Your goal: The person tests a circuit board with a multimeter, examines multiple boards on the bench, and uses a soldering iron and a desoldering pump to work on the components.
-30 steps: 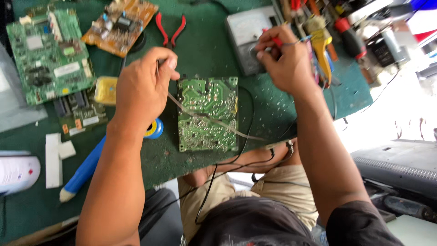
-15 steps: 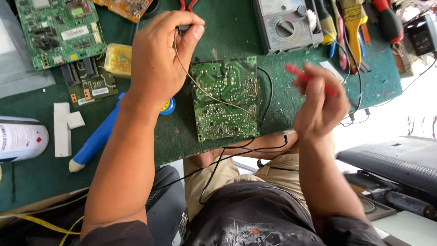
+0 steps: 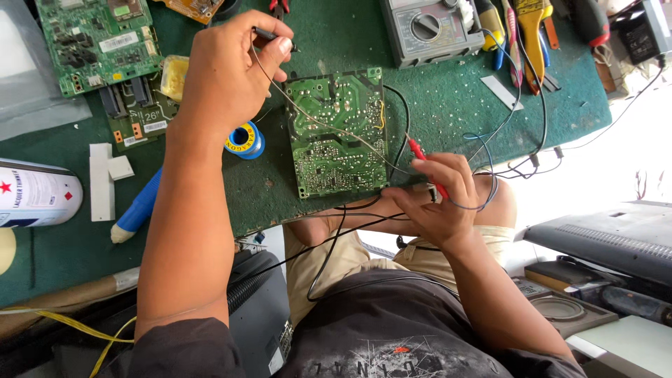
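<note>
Green board (image 3: 338, 133), solder side up, lies flat on the green mat (image 3: 448, 105) at the near edge of the bench, its long axis running away from us. We list it as the centre item.

Left hand (image 3: 227, 77): closed around a black probe (image 3: 269, 35), tip pointing right. It hovers above and to the left of the board's far corner, just beside it but not touching. A thin lead trails from it diagonally across the board.

Right hand (image 3: 437, 196): curled shut on a red probe (image 3: 425, 159), tip pointing up-left toward the board's near right edge. This hand is the nearer of the two; its fingers sit against the board's near corner, though we cannot tell whether the tip meets the solder.

Around these:
- solder spool (image 3: 245, 138), blue, just left of the board, partly under the left wrist
- multimeter (image 3: 427, 28), grey, beyond the board
- screwdrivers (image 3: 535, 28), to the meter's right
- second board (image 3: 91, 38), far left
- small dark board (image 3: 136, 108), near it
- blue-handled tool (image 3: 136, 208), by the left forearm
- spray can (image 3: 35, 194), at the left edge

Black wires run from the board's near edge down over our lap.
</note>
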